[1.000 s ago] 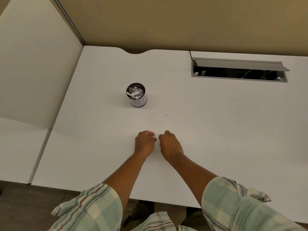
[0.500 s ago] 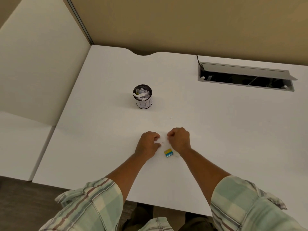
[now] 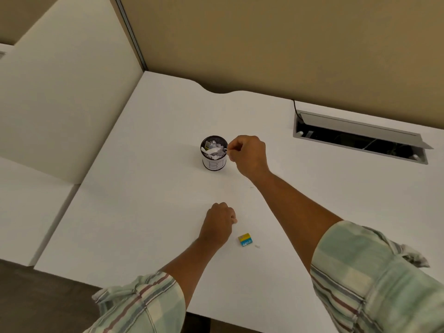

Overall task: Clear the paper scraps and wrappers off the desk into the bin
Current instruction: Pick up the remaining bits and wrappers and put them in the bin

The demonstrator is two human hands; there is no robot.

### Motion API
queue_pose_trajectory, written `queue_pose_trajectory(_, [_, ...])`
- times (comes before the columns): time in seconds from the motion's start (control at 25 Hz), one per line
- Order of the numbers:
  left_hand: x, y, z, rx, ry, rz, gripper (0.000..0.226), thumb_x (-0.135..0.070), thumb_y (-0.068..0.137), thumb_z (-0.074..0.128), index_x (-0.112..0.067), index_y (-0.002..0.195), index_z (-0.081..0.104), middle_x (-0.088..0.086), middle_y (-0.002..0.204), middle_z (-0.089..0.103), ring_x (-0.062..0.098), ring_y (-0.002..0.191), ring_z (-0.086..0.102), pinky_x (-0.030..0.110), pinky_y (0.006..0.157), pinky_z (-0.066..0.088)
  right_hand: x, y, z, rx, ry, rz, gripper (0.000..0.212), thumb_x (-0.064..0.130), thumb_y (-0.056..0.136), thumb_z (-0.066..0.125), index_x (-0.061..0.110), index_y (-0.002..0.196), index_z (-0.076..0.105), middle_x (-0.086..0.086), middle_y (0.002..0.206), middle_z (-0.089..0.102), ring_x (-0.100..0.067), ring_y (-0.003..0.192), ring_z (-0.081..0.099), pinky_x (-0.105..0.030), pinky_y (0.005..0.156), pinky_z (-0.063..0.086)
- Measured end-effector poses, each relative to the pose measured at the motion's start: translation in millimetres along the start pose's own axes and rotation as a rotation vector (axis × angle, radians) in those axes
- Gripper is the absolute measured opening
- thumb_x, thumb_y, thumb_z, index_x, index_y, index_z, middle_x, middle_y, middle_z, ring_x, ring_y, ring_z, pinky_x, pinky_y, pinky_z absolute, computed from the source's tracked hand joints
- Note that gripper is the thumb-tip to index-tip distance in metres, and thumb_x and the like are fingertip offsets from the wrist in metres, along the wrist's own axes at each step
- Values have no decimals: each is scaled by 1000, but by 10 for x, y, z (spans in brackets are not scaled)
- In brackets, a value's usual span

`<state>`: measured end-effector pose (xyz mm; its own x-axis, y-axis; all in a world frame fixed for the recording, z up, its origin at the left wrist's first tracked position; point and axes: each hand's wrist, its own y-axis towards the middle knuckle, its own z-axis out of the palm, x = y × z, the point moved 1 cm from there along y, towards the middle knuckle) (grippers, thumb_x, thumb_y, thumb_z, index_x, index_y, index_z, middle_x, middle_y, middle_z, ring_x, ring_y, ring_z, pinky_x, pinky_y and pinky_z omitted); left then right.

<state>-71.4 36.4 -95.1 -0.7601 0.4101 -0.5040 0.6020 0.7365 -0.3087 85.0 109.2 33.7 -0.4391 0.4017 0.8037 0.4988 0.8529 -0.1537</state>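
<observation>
A small black mesh bin (image 3: 214, 153) with a white label stands mid-desk, filled with paper scraps. My right hand (image 3: 248, 156) is at the bin's right rim, fingers pinched on a tiny white paper scrap over the opening. My left hand (image 3: 219, 223) rests on the desk nearer to me, curled in a fist; nothing shows in it. A yellow and blue wrapper (image 3: 245, 239) lies on the desk just right of my left hand. A small white scrap (image 3: 257, 246) lies beside the wrapper.
The white desk (image 3: 144, 212) has an open cable tray with a raised grey lid (image 3: 360, 138) at the back right. Beige partition walls stand behind and to the left. A lower white surface (image 3: 28, 212) adjoins on the left.
My right hand has moved from beside my left hand up to the bin's rim. The left hand stays put. The wrapper now lies uncovered on the desk.
</observation>
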Motion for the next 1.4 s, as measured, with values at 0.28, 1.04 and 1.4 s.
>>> queue_pose_trajectory(0.28, [94,235,-853,-620,-482,-99,5,-12,92,69,-17,92,69,-1,98,63,18,94,60,30,82,52,86,327,291,39,-246,-97,27,-6,84,54,7,88,77,-6,90,76,-18,82,68,-26,71,55])
queue_pose_trajectory(1.04, [85,1000,-1506,-540,-490,-125,28,-13,86,79,-13,113,70,3,115,67,17,105,62,32,94,55,27,446,344,-8,-225,-98,19,-5,79,58,10,78,68,-2,77,68,-18,71,64,-24,58,51])
queue_pose_trajectory(1.4, [60,498,-1225,-713,-461,7,29,-6,87,70,-15,114,63,-2,111,56,19,97,58,30,83,52,-490,133,-163,-164,-55,-75,13,9,90,65,14,95,75,6,92,74,-7,83,65,-11,76,47])
